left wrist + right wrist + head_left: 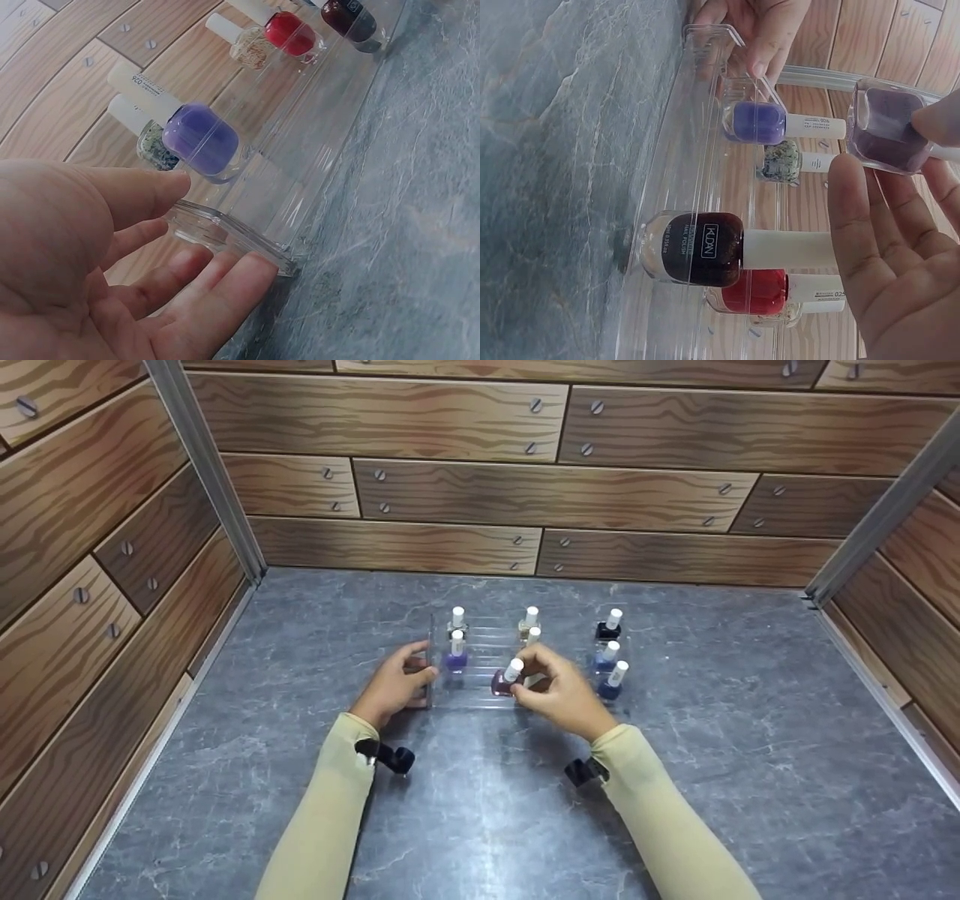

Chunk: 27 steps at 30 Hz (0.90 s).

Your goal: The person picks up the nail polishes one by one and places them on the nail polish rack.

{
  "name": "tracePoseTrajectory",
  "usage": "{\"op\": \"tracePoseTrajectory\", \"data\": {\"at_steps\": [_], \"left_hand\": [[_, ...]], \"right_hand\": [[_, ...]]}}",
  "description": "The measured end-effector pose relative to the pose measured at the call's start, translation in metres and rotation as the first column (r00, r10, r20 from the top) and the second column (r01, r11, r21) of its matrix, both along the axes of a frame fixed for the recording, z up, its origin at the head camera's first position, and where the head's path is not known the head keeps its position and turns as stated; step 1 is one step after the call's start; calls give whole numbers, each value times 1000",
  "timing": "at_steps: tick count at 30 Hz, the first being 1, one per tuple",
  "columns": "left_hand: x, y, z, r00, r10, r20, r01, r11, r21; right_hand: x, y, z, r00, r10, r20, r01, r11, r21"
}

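My right hand (564, 696) pinches a plum-coloured nail polish bottle (889, 127) between thumb and fingers, raised above a clear stepped rack (476, 706). My left hand (394, 684) is at the rack's left end, thumb and loosely extended fingers right at its end panel. On the rack's left side stand a purple nail polish (201, 139) and a speckled one (157, 146) behind it. Along the middle are a dark brown nail polish (705, 247), a red one (756, 292) and a glittery one (249, 49). My right hand hides the brown bottle in the head view.
On the rack's right side stand a black bottle (607, 631), a lighter blue bottle (604, 661) and a dark blue bottle (610, 688), all white-capped. Wood-patterned walls (450, 495) border the grey marbled table (480, 810) at the back and sides.
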State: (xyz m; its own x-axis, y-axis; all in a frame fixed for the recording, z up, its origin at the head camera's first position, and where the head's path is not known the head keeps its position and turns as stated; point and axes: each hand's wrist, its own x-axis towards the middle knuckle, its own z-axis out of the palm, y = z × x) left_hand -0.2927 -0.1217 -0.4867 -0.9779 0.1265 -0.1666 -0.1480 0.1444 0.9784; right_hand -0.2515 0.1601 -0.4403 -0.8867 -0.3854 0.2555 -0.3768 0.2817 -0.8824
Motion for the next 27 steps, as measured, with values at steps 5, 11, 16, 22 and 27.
{"op": "tracePoseTrajectory", "data": {"at_steps": [5,11,16,22,27], "left_hand": [[0,0,0,1000,-2,10,2,1000,-12],[0,1,1,1000,-4,2,4,1000,-10],[1,1,1,1000,-4,0,4,1000,-19],[1,0,0,1000,6,-2,-6,1000,-6],[1,2,1,1000,5,-8,-5,1000,-8]], "right_hand": [[1,-2,-1,1000,4,-21,-4,1000,19],[6,-11,4,994,31,-108,-20,995,100],[5,-21,4,994,25,-110,-8,988,154],[-6,-38,2,997,-2,-73,20,971,238],[-12,-54,-4,995,-10,-95,37,957,288]]}}
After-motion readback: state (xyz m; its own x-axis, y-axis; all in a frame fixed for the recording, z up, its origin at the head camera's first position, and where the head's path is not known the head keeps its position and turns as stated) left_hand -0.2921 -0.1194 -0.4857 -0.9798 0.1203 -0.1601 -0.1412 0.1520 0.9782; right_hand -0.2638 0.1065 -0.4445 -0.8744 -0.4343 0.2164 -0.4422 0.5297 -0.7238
